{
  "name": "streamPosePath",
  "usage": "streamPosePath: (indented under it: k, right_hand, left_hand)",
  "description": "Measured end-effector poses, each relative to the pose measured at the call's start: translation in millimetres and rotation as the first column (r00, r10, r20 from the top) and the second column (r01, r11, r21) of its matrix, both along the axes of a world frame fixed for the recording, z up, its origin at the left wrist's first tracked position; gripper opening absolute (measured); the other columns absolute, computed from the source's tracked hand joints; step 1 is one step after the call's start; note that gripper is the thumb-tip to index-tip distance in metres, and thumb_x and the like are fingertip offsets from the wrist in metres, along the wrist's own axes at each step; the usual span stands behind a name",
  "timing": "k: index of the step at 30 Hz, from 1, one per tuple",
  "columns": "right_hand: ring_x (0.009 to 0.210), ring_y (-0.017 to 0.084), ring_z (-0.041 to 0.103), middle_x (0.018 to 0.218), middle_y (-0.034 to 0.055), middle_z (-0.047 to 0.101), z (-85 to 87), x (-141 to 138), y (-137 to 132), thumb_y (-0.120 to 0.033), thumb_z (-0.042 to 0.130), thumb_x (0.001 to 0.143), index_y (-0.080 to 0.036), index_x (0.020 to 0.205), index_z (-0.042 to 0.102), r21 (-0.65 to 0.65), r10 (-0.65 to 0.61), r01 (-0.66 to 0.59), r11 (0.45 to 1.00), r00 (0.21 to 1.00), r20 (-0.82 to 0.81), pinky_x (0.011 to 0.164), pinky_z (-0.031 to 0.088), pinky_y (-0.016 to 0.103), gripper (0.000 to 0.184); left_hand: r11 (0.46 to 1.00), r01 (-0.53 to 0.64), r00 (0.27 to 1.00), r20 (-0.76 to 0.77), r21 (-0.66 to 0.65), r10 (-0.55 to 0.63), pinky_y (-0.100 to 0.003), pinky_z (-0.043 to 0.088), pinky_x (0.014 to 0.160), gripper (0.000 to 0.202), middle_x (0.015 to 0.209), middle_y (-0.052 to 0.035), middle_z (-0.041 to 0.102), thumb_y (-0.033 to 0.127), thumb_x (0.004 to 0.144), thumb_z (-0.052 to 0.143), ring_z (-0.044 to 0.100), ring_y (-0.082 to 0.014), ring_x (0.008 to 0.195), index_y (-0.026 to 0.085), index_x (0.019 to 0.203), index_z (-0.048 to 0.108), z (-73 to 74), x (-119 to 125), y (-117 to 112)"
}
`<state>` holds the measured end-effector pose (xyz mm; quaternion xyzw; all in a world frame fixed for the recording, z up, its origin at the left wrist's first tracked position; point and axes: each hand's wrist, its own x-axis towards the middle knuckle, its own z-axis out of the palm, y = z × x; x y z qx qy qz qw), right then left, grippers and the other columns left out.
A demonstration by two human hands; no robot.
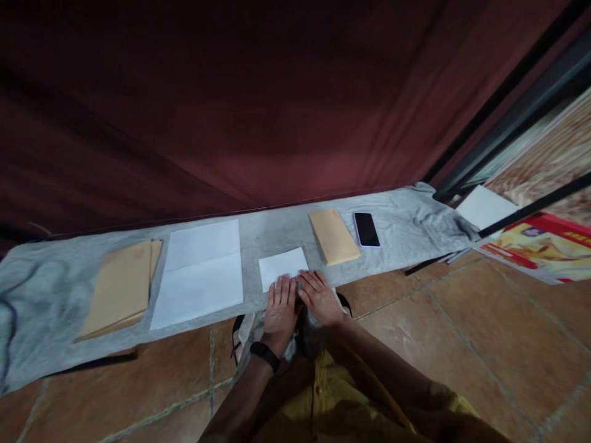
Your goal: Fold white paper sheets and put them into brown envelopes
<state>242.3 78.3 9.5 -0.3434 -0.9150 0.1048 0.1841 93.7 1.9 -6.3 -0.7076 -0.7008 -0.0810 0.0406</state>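
My left hand [280,307] and my right hand [319,298] lie side by side, fingers stretched flat, on the near edge of a long bench covered with grey cloth [55,277]. Their fingertips rest on the lower edge of a small folded white paper [281,266]. Neither hand grips anything. A black band circles my left wrist. Left of the hands lies a large white sheet [201,271] with a crease across it.
A stack of brown envelopes [122,286] lies at the left. One brown envelope [333,235] and a black phone [366,229] lie right of the folded paper. A dark red curtain hangs behind. Tiled floor and a red-yellow printed poster [540,243] are at the right.
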Motion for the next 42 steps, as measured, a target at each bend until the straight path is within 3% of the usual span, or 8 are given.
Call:
streamPosePath:
  k: [5, 13, 23, 29, 36, 42]
  right_hand:
    - [0.143, 0.021, 0.043, 0.150, 0.0103, 0.053, 6.2, -23.0, -2.7, -0.031, 0.037, 0.106, -0.014, 0.146, 0.050, -0.012, 0.000, 0.000, 1.000, 0.999, -0.045, 0.123, 0.032, 0.044, 0.045]
    - [0.144, 0.021, 0.042, 0.153, 0.0093, 0.049, 4.0, -52.1, 20.0, -0.032, 0.043, 0.106, -0.015, 0.141, 0.056, 0.032, 0.016, -0.016, 0.999, 1.000, -0.002, 0.121, 0.035, 0.041, 0.041]
    - [0.141, 0.023, 0.047, 0.153, 0.0070, 0.050, 5.4, -65.3, 47.6, -0.033, 0.049, 0.104, -0.020, 0.139, 0.059, 0.013, -0.041, 0.041, 0.999, 0.998, 0.052, 0.119, 0.036, 0.041, 0.039]
    - [0.141, 0.021, 0.046, 0.153, 0.0081, 0.050, 1.9, -63.2, 60.0, -0.030, 0.048, 0.104, -0.018, 0.140, 0.057, -0.003, 0.018, -0.018, 1.000, 0.999, 0.042, 0.119, 0.035, 0.039, 0.039]
    - [0.141, 0.021, 0.045, 0.153, 0.0119, 0.049, -0.6, -52.9, 68.4, -0.026, 0.049, 0.103, -0.013, 0.141, 0.056, -0.028, 0.107, -0.107, 0.994, 0.994, 0.001, 0.120, 0.034, 0.040, 0.041]
    - [0.142, 0.023, 0.044, 0.154, 0.0117, 0.048, -1.4, -51.1, 65.4, -0.030, 0.048, 0.103, -0.014, 0.143, 0.054, -0.023, 0.105, -0.105, 0.994, 0.994, -0.004, 0.122, 0.031, 0.042, 0.044]
  left_hand:
    - [0.998, 0.036, 0.999, -0.032, 0.046, -0.035, -0.058, 0.024, 0.124, 0.068, 0.163, -0.0178, 0.030, 0.015, 0.089, 0.042, 0.020, -0.0298, 0.154, 0.009, 0.155, 0.031, -8.7, -2.1, -0.8]
    - [0.997, 0.077, 0.993, -0.084, -0.019, -0.079, -0.058, 0.026, 0.123, 0.056, 0.150, -0.0203, 0.051, 0.021, 0.090, 0.046, 0.038, -0.0334, 0.146, 0.009, 0.145, 0.050, -10.8, -8.7, -2.6]
    - [0.999, 0.026, 0.999, -0.024, 0.038, -0.025, -0.059, 0.029, 0.122, 0.051, 0.156, -0.0209, 0.042, 0.018, 0.092, 0.044, 0.027, -0.0340, 0.152, 0.008, 0.141, 0.055, -4.9, -2.5, 1.4]
    - [0.998, 0.040, 0.999, -0.015, 0.042, -0.039, -0.058, 0.030, 0.122, 0.047, 0.157, -0.0193, 0.042, 0.020, 0.091, 0.047, 0.025, -0.0333, 0.152, 0.011, 0.136, 0.060, -2.9, -4.5, 0.2]
    - [0.996, 0.002, 1.000, 0.025, 0.090, -0.004, -0.054, 0.025, 0.124, 0.064, 0.164, -0.0195, 0.028, 0.027, 0.096, 0.044, 0.024, -0.0302, 0.153, 0.010, 0.156, 0.030, 1.9, -14.6, -9.7]
    - [0.983, -0.106, 0.993, 0.063, 0.148, 0.098, -0.053, 0.024, 0.124, 0.071, 0.162, -0.0194, 0.032, 0.029, 0.098, 0.041, 0.028, -0.0295, 0.152, 0.010, 0.160, 0.013, 0.4, -22.2, -23.7]
